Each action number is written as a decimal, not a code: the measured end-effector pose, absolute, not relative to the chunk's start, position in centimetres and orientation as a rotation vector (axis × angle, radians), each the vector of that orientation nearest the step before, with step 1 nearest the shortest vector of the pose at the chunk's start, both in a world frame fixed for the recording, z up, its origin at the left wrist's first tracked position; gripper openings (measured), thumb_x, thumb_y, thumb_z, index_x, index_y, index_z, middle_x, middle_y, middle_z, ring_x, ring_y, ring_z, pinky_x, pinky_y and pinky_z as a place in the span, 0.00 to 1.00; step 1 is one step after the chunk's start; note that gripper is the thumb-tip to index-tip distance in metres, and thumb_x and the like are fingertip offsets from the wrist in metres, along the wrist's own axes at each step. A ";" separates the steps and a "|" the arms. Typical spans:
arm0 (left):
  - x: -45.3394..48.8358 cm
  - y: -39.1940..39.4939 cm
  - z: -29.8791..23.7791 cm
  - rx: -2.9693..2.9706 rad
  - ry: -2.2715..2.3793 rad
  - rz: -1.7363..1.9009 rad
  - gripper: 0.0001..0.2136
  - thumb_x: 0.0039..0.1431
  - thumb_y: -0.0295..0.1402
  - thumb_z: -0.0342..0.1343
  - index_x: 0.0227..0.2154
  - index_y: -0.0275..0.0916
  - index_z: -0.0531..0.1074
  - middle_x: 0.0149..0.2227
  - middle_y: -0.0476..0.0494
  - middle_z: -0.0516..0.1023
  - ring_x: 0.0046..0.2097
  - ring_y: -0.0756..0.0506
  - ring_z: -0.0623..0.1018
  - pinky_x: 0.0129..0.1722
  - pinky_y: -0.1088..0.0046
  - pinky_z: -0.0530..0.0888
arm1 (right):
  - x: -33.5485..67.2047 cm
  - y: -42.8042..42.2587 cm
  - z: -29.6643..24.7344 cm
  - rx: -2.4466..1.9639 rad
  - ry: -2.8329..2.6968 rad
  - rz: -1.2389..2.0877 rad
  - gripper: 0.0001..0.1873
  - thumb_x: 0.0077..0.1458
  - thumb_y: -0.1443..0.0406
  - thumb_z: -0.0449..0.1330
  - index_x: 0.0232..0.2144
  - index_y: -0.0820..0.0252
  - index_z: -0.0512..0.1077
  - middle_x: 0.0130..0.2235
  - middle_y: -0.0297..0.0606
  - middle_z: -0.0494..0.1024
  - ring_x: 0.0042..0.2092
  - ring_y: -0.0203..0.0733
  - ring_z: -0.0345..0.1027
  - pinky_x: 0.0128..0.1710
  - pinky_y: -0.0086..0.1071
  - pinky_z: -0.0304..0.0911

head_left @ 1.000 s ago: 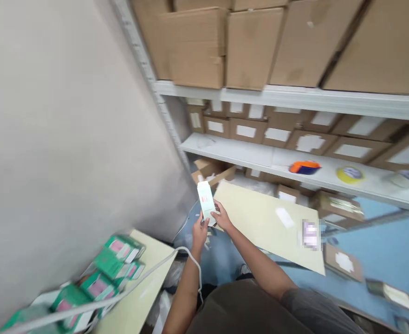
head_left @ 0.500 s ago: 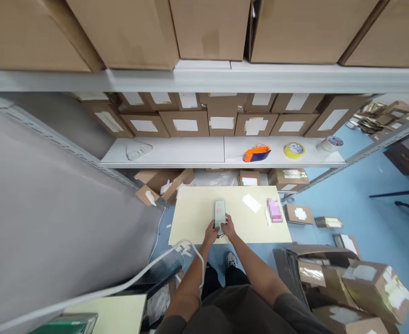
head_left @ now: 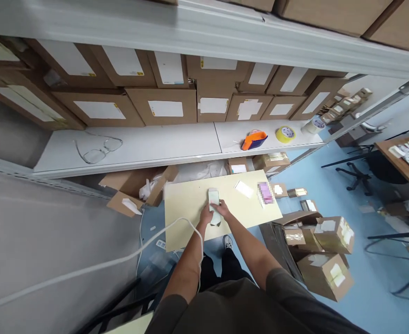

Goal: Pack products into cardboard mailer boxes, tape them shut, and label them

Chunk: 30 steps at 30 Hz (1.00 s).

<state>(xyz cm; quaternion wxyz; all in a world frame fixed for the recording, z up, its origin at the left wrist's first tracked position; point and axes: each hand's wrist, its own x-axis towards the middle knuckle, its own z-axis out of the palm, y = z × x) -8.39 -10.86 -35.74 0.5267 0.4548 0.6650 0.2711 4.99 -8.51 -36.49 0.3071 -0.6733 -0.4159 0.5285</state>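
The fingers of the left hand (head_left: 206, 215) and right hand (head_left: 223, 210) held a pale green carton (head_left: 213, 196) over the bench (head_left: 186, 208). A white slip (head_left: 243, 189) lay on the bench nearby.

Two hands (head_left: 207, 214), one held box (head_left: 213, 196), one eyeglasses pair (head_left: 96, 155), one yellow tape (head_left: 285, 134).

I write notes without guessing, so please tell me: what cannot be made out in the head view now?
All in the head view:
Any print on the narrow pale green carton: too small, and the left hand and right hand cover part of it.
Flat purple item: masked by pixelation.
Any text on the white paper labels: too small.
Large brown cardboard boxes overhead: top edge cuts them.
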 end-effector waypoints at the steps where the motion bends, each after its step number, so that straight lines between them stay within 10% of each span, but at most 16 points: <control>1: -8.6 -10.5 -35.6 1.094 1.605 0.674 0.33 0.60 0.30 0.68 0.69 0.38 0.72 0.62 0.29 0.83 0.63 0.32 0.82 0.67 0.49 0.75 | 4.5 -8.0 -36.0 -1.761 -1.026 1.422 0.31 0.46 0.52 0.76 0.49 0.55 0.73 0.47 0.41 0.86 0.45 0.50 0.83 0.46 0.42 0.80; 9: -9.3 -13.5 -34.4 1.355 1.474 0.994 0.35 0.59 0.21 0.54 0.71 0.41 0.72 0.74 0.37 0.72 0.78 0.38 0.65 0.79 0.52 0.60 | 2.4 -8.1 -33.5 -1.533 -1.009 1.295 0.53 0.38 0.51 0.79 0.64 0.54 0.64 0.58 0.44 0.81 0.57 0.52 0.77 0.57 0.45 0.75; 17: -10.9 -16.3 -31.2 1.312 1.720 0.931 0.26 0.63 0.31 0.61 0.64 0.44 0.78 0.66 0.34 0.79 0.67 0.33 0.78 0.65 0.48 0.78 | 6.0 -13.0 -33.3 -1.656 -1.313 1.148 0.36 0.42 0.55 0.73 0.55 0.52 0.73 0.55 0.43 0.83 0.57 0.58 0.78 0.60 0.52 0.72; 30: -9.9 -9.9 -28.2 1.475 1.459 0.793 0.23 0.62 0.32 0.60 0.60 0.43 0.82 0.68 0.38 0.79 0.72 0.36 0.75 0.76 0.50 0.67 | 7.9 -12.1 -32.1 -1.711 -1.220 1.369 0.40 0.35 0.67 0.75 0.54 0.47 0.75 0.39 0.33 0.85 0.40 0.53 0.83 0.45 0.47 0.78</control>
